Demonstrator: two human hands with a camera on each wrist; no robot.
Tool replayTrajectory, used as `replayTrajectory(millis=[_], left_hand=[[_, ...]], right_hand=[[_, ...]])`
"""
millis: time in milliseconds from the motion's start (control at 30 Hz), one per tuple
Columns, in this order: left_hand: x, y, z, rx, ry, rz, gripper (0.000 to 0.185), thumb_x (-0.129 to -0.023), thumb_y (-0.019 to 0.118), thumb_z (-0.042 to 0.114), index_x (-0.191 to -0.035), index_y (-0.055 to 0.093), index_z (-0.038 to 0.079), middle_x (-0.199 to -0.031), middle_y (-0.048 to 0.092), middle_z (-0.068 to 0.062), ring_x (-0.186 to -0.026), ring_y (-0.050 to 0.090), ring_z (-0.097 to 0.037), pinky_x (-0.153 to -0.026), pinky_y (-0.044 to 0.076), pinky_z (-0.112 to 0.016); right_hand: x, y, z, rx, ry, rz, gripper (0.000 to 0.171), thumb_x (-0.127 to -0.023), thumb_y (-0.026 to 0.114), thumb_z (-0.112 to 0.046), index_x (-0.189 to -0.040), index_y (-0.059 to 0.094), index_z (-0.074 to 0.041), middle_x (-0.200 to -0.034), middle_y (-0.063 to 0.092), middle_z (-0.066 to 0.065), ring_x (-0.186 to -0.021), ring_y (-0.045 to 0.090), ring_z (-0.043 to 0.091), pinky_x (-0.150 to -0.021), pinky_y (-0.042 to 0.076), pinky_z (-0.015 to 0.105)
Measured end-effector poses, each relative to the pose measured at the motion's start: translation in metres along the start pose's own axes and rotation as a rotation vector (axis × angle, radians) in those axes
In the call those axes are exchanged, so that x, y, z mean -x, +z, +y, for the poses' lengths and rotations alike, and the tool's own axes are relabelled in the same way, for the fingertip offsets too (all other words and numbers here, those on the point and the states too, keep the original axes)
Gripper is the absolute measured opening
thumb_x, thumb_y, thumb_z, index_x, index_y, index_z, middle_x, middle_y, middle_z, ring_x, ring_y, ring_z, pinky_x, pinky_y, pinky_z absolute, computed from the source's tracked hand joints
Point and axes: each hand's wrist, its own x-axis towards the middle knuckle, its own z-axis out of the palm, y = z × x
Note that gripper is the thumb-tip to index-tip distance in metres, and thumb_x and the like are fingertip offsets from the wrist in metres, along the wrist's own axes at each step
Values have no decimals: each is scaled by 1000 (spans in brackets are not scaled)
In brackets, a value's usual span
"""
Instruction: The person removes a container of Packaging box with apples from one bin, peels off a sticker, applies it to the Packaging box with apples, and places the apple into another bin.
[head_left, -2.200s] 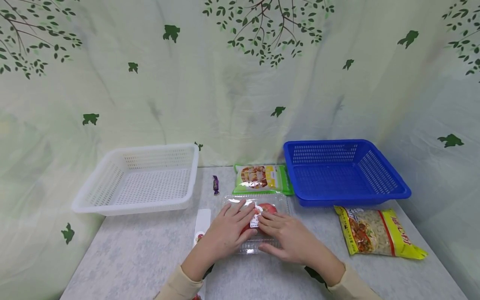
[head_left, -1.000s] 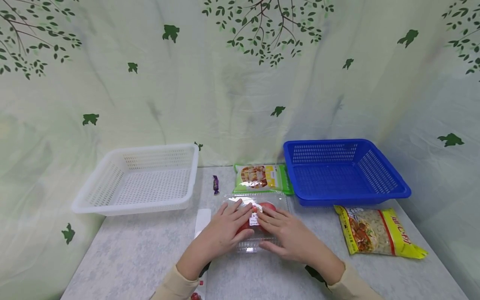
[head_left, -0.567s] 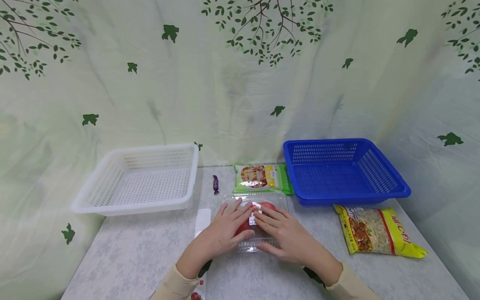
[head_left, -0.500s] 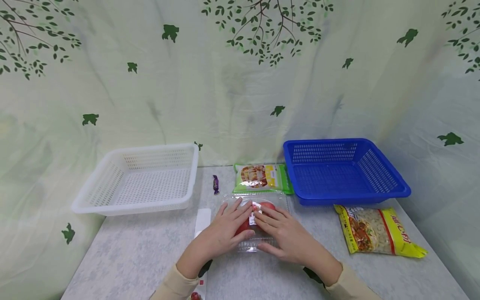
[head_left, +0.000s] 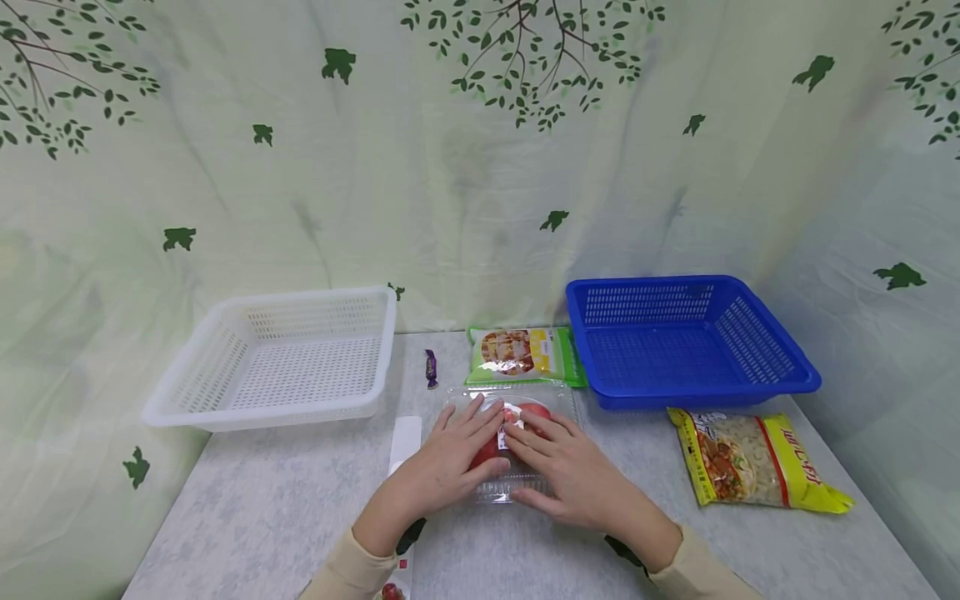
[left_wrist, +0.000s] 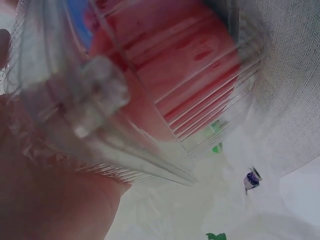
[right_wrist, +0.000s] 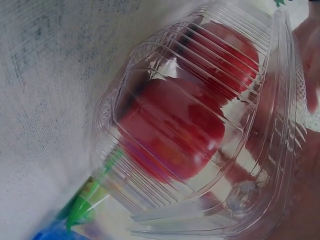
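Both hands, left hand (head_left: 450,462) and right hand (head_left: 572,477), remain flat-fingered on the clear clamshell (head_left: 517,487) (centre frame, on worktop (head_left: 262,508)); position unchanged. Wrist views alone show red fruit (right_wrist: 175,135) inside.

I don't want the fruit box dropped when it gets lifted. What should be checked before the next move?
1. Both hands on the clear clamshell box: ok, left hand and right hand rest on it.
2. Lid latched: cannot tell.
3. Red fruit inside: ok.
4. Blue basket has room: ok.
5. White basket has room: ok.
6. Fingers curled under the box edges: cannot tell.
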Motion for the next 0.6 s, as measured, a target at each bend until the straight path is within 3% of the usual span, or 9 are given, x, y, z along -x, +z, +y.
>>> replayTrajectory(millis=[600], left_hand=[[1,0,2,14,1,25,75,-107,52,57,-166,35,14,-176,30,2,-167,18,-27,-133,9,-64]], right_hand=[[-1,-3,-3,10,-33,-28,71,-103,55,-61,-162,45,-24,-170,40,-8,-163,30,23,-125,31,68]])
